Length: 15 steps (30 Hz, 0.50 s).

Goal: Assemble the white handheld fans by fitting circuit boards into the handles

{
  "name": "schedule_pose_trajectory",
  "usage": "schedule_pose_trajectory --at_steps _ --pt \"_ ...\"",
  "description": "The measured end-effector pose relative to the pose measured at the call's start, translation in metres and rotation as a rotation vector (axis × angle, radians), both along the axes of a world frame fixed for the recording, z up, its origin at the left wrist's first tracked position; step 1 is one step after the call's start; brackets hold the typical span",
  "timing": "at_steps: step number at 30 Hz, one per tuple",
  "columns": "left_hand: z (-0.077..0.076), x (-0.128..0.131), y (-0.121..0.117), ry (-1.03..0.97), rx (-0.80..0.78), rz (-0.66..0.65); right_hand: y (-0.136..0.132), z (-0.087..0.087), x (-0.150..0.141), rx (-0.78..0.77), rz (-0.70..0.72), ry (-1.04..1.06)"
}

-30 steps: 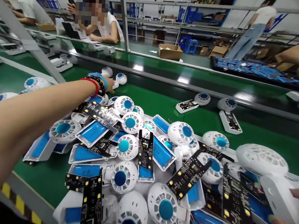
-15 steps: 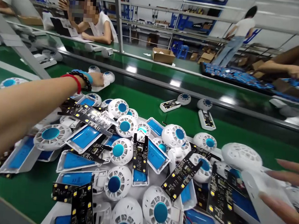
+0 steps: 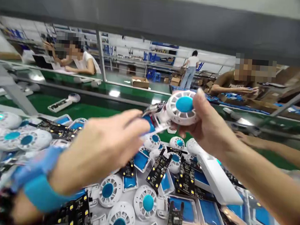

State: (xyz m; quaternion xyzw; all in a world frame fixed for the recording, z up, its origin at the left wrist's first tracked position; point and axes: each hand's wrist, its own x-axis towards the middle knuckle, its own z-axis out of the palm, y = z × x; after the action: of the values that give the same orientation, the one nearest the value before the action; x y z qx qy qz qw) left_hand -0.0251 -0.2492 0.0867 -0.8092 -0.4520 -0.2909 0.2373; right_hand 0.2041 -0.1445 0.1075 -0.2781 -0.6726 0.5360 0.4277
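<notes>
A half-assembled white handheld fan (image 3: 171, 110) with a blue centre is raised above the pile, between my two hands. My right hand (image 3: 208, 125) grips its round head, thumb over the rim. At its open handle, my left hand (image 3: 109, 142) is closed with the fingers together; its fingertips are blurred, and a dark board end shows beside them. Below lies a heap of similar fans (image 3: 145, 203) with blue-filled handle shells and loose-looking black circuit boards (image 3: 158, 169). A white fan with a closed handle (image 3: 220, 175) rests at the heap's right, under my right forearm.
Behind the heap runs a green conveyor belt, with another fan (image 3: 63, 103) on its left part. A grey beam (image 3: 156, 17) crosses overhead. Co-workers sit across the line, a cardboard box (image 3: 140, 82) between them. Another person's arm (image 3: 261, 142) reaches in at the right.
My left hand has come back from the far belt to the middle. My right hand has left the white fan at the right, and both hands now hold one fan up. The view has shifted upward.
</notes>
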Motion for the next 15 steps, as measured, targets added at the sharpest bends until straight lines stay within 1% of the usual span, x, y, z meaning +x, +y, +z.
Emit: schedule_pose_trajectory --at_steps 1,2,3,4,5,6,7,8,9,10,11,13,15 --pt "-0.006 0.009 -0.009 -0.008 -0.004 -0.033 -0.005 -0.003 -0.001 -0.008 0.003 0.030" --pt "-0.010 0.014 -0.015 -0.080 -0.021 -0.065 -0.011 -0.005 0.001 0.012 -0.023 0.037" --pt "-0.011 0.015 -0.019 -0.198 -0.050 -0.102 -0.016 -0.006 0.005 0.047 -0.055 0.029" --pt "-0.009 0.014 -0.021 -0.364 -0.099 -0.157 -0.021 -0.005 0.008 0.090 -0.069 -0.001" --pt "-0.005 0.012 -0.020 -0.551 -0.181 -0.212 -0.025 -0.004 0.010 0.138 -0.057 -0.036" --pt "0.001 0.010 -0.019 -0.713 -0.310 -0.262 -0.028 -0.001 0.011 0.182 -0.018 -0.064" --pt "0.007 0.008 -0.015 -0.825 -0.477 -0.302 -0.030 0.003 0.009 0.214 0.037 -0.074" --pt "0.013 0.007 -0.012 -0.871 -0.657 -0.316 -0.031 0.007 0.006 0.233 0.096 -0.071" --pt "0.017 0.006 -0.008 -0.875 -0.798 -0.304 -0.032 0.011 0.002 0.239 0.145 -0.061" --pt "0.019 0.005 -0.004 -0.841 -0.867 -0.265 -0.032 0.014 -0.003 0.238 0.177 -0.050" --pt "0.019 0.004 -0.002 -0.789 -0.858 -0.216 -0.031 0.016 -0.007 0.236 0.194 -0.040" --pt "0.015 0.003 0.001 -0.693 -0.697 -0.152 -0.029 0.018 -0.013 0.244 0.197 -0.028" --pt "0.009 0.000 0.002 -0.640 -0.526 -0.160 -0.026 0.016 -0.016 0.269 0.183 -0.015"
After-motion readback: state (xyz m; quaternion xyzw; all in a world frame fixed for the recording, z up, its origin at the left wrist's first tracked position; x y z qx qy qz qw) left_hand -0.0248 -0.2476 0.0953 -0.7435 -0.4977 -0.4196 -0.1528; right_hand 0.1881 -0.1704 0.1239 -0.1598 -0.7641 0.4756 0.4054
